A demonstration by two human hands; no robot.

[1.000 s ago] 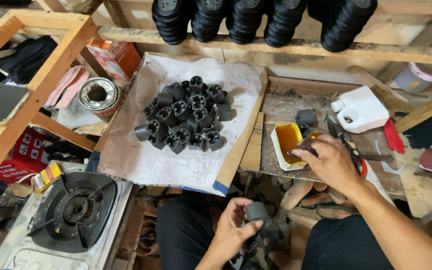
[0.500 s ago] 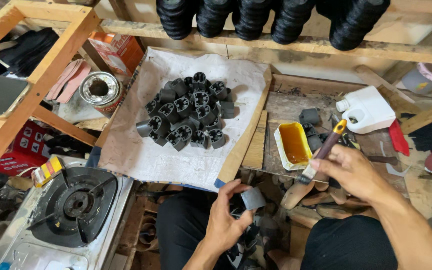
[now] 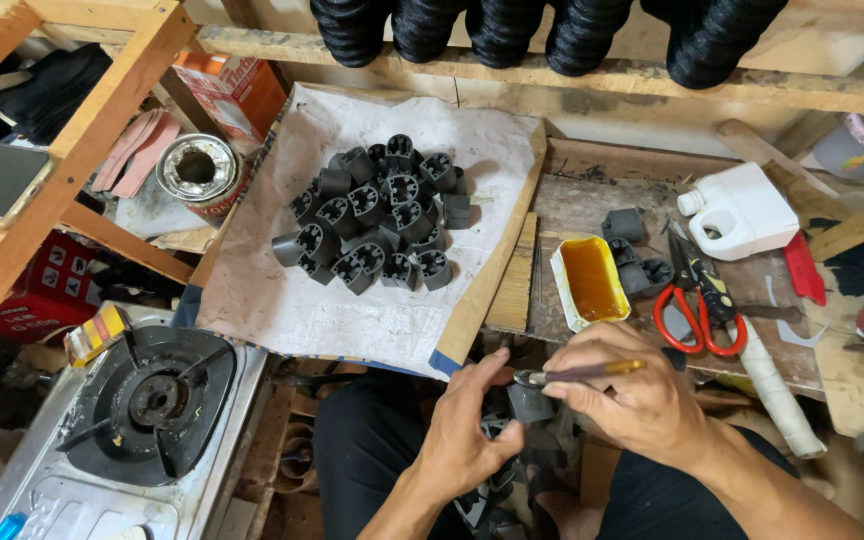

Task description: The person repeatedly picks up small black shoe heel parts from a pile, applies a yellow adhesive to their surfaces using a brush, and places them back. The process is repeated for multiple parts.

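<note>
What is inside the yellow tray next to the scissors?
The yellow tray holds a pool of amber liquid that covers its floor, with nothing else lying in it. Whatever the liquid hides at the bottom cannot be seen. The red-handled scissors lie to the tray's right.

Parts pile [image 3: 377, 215] on cloth [image 3: 282, 300]; glue tray [image 3: 589, 283] right; stove [image 3: 147, 400] front-left.

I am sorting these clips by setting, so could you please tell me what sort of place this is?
Probably a small, cluttered home workshop: rough wooden shelving, a pile of dark plastic parts on cloth, and scissors beside a tray of yellow liquid on the worn bench.
</note>
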